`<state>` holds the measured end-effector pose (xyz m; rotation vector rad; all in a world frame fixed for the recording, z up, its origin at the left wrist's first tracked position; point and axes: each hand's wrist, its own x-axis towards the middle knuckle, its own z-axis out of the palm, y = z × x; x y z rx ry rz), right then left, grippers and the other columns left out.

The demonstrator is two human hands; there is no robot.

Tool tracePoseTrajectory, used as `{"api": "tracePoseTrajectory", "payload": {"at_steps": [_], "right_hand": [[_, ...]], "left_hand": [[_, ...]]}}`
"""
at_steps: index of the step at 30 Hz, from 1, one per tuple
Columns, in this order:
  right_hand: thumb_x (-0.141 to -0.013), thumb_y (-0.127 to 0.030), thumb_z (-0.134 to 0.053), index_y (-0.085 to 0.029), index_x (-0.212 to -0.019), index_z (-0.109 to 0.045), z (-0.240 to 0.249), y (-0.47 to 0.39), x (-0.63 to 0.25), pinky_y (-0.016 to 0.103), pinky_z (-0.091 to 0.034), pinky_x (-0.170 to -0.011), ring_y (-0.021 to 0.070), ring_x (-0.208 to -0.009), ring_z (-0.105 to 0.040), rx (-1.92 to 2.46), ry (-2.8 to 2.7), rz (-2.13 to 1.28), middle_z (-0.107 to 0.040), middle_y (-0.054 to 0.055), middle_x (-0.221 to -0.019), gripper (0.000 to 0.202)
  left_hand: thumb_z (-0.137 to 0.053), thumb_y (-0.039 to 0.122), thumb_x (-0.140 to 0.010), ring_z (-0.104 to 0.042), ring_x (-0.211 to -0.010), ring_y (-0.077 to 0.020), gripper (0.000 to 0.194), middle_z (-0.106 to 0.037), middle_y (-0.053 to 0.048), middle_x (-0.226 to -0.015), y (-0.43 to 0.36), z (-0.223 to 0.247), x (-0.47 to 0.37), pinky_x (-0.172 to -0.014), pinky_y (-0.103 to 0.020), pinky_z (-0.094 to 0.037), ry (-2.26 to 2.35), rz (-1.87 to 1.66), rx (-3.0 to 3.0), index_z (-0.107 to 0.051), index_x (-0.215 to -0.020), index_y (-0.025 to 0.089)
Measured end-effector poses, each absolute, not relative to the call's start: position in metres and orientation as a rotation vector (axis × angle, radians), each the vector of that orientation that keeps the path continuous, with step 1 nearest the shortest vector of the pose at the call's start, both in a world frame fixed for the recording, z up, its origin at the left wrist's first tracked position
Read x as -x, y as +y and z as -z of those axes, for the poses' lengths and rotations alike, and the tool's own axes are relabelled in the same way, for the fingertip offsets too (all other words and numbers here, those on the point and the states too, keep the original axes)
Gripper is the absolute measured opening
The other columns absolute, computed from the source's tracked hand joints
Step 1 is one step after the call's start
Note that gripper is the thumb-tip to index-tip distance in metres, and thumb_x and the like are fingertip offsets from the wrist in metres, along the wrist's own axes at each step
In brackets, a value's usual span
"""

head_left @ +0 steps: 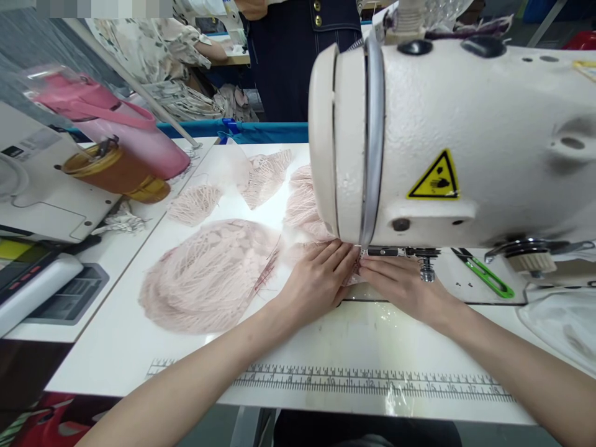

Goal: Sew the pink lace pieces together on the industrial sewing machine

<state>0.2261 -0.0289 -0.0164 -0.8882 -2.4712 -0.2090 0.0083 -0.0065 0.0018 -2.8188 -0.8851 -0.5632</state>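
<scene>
At the sewing machine (447, 124), both my hands are low, on either side of the presser foot. My left hand (321, 270) lies with its fingers stretched out over pale pink lace fabric (351, 277), fingertips close to the foot. From the other side my right hand (403, 279) rests flat, fingers extended together towards the same lace. The machine head partly covers the fingertips, and the needle is hidden. To the left, on the table, is a rounded stack of pink lace pieces (205, 276). More pink lace (305, 202) lies behind my left hand.
A green thread snipper (488, 276) lies right of the foot. Smaller lace pieces (265, 177) are at the back. Left stand a pink bottle (125, 127) and a brown cup (116, 171). A printed ruler (349, 380) runs along the front edge. A person (284, 68) stands behind the table.
</scene>
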Motion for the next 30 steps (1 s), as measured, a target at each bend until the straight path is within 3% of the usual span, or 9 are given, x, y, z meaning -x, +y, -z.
{"api": "tracePoseTrajectory", "payload": {"at_steps": [8,15,21,30], "right_hand": [[-0.087,-0.002,-0.055,-0.015,-0.112,-0.066,0.015,-0.029,-0.233,0.031,-0.06,-0.081,0.0196,-0.106,-0.068,0.94,-2.49,0.255,-0.072,0.006,-0.115,0.031],[-0.089,-0.007,-0.055,-0.025,-0.126,-0.06,0.033,-0.031,-0.244,0.026,-0.056,-0.073,0.0165,-0.097,-0.07,0.998,-2.407,0.19,-0.069,0.004,-0.123,0.042],[-0.094,-0.021,-0.054,-0.023,-0.103,-0.069,0.021,-0.029,-0.235,0.027,-0.056,-0.075,0.0155,-0.079,-0.069,1.178,-2.217,-0.088,-0.075,0.003,-0.096,0.018],[-0.095,-0.017,-0.05,-0.023,-0.097,-0.069,0.009,-0.028,-0.232,0.026,-0.054,-0.068,0.0135,-0.071,-0.065,1.219,-2.293,-0.033,-0.072,0.0,-0.084,0.02]], "left_hand": [[-0.047,0.022,-0.092,-0.061,-0.118,-0.0316,0.032,-0.066,-0.019,-0.121,-0.008,-0.002,-0.009,-0.095,-0.045,-0.054,-0.912,0.519,2.817,-0.063,-0.116,0.007],[-0.048,0.024,-0.094,-0.062,-0.116,-0.0318,0.031,-0.067,-0.02,-0.119,-0.009,-0.002,-0.009,-0.092,-0.045,-0.055,-0.91,0.523,2.804,-0.064,-0.115,0.008],[-0.049,0.023,-0.094,-0.065,-0.112,-0.0298,0.03,-0.069,-0.018,-0.114,-0.009,-0.002,-0.008,-0.093,-0.043,-0.054,-0.888,0.54,2.801,-0.064,-0.115,0.009],[-0.049,0.02,-0.095,-0.063,-0.116,-0.0274,0.027,-0.069,-0.015,-0.119,-0.007,-0.004,-0.009,-0.096,-0.043,-0.054,-0.842,0.592,2.766,-0.065,-0.115,0.011]]}}
